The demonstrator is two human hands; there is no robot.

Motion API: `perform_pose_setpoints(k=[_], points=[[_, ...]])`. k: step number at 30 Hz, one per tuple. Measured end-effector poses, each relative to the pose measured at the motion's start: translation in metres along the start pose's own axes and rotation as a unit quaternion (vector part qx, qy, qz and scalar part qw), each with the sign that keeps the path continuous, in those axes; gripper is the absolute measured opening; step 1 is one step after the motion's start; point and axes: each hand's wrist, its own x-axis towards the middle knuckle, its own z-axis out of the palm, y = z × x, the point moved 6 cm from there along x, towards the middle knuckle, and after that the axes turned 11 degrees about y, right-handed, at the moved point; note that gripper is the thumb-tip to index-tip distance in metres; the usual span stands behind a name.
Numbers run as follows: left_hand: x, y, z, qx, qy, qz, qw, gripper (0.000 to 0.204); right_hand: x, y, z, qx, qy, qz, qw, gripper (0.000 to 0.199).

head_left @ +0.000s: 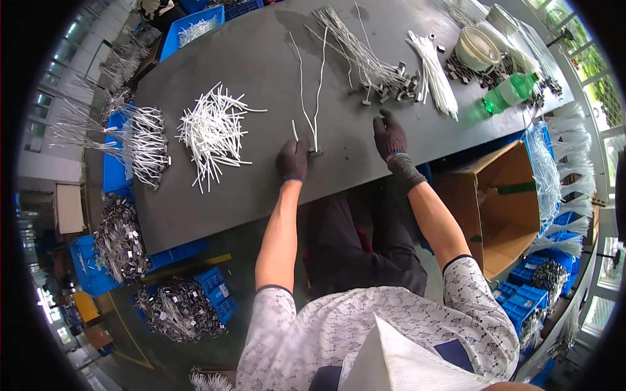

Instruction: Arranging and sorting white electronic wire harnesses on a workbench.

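Note:
Dark work gloves cover both my hands. My left hand [292,160] is closed near the table's front edge, and a short white tube [295,130] sticks up from its fingers. Right beside it lies a pair of thin pale wires [317,107], spreading apart toward the far side. Their near ends meet at a small dark grey block [316,152], partly beside my fingers. My right hand [391,137] hovers at or just above the table, fingers apart, with nothing seen in it. Beyond it lies a bundle of wires with dark blocks [385,81] on their ends.
A heap of white tubes [212,133] lies on the grey table [261,202] to the left. At the right are a bundle of white tubes [433,78], a white tub [477,49] and a green bottle [512,92]. An open cardboard box [502,202] stands below the right edge.

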Motion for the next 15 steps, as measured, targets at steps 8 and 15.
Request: perform_pose_setpoints(k=[8, 15], points=[[-0.003, 0.012, -0.001, -0.014, 0.206, 0.074, 0.976, 0.024, 0.071, 0.004, 0.071, -0.145, -0.046, 0.031, 0.988, 0.050], [0.000, 0.012, 0.001, 0.027, 0.254, 0.143, 0.956, 0.022, 0.063, 0.046, 0.063, 0.019, -0.102, 0.169, 0.980, 0.036]])
